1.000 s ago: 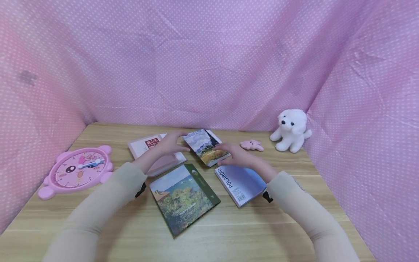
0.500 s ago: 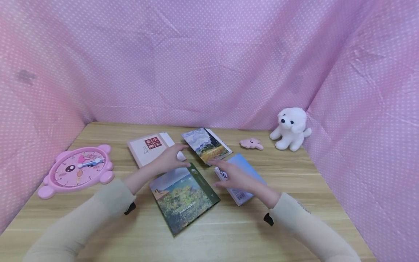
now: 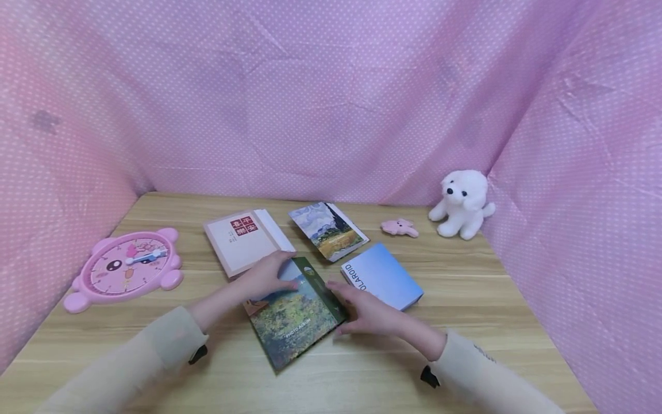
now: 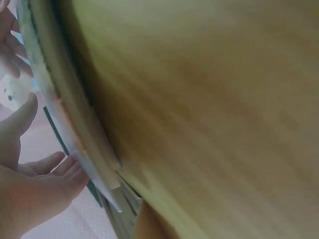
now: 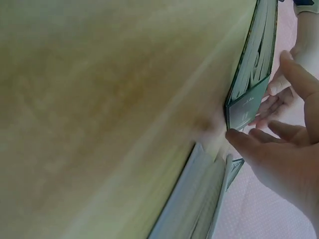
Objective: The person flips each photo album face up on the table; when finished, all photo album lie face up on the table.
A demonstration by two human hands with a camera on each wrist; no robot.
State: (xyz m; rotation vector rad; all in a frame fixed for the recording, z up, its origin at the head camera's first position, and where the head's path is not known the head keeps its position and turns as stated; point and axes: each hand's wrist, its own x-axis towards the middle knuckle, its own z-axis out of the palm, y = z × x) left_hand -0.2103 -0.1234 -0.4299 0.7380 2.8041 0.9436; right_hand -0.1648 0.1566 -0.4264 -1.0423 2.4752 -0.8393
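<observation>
A photo album (image 3: 297,325) with a painted seaside cover and dark green spine strip lies on the table, in front of the other books. My left hand (image 3: 265,277) is at its upper left edge, with the thumb over the cover and apart from the fingers. In the left wrist view, the fingertips (image 4: 75,169) overlap the album's edge. My right hand (image 3: 373,311) is at the spine side, thumb and fingers spread. The right wrist view shows a fingertip (image 5: 234,137) right at the album's green spine (image 5: 246,107). Neither hand grips anything.
Behind the album lie a pale book (image 3: 243,244) with red square characters, a landscape-painting booklet (image 3: 328,230) and a blue Polaroid album (image 3: 389,276). A pink toy clock (image 3: 126,267) lies left. A small pink toy (image 3: 399,227) and white plush dog (image 3: 460,204) are back right.
Both hands have drawn back toward the front, from around the landscape-painting booklet to the two sides of the photo album. The books have stayed in place.
</observation>
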